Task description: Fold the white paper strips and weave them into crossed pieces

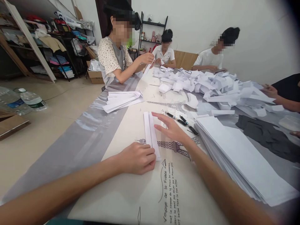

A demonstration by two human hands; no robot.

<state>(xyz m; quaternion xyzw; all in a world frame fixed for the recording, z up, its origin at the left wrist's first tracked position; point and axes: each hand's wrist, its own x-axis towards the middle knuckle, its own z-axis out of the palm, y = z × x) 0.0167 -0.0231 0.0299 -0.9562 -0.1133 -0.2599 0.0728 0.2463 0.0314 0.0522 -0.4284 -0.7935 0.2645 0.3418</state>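
Pressing down with curled fingers, the left hand (138, 157) pins the near end of a long narrow folded strip of white paper (151, 133) against the cream tablecloth printed with Eiffel towers and black lettering (140, 193). The strip lies flat on the cloth, running away from the person, its near end under the left fingertips. The right hand (172, 128) is spread open and flat, gripping nothing, its fingers stretched toward the strip's far half and resting just beside it, perhaps brushing its edge; I cannot tell for certain.

To the right of that hand sits a thick stack of plain white sheets (241, 156), and between hand and stack lie a few black pens (181, 120). Farther up the table is a fanned bundle of finished folded white strips (123, 99), and beyond it a big loose heap of folded white paper pieces (211, 84). A person in a spotted short-sleeved top (110, 57) sits at the left side, holding a paper strip up in one hand, well apart from the near hands.
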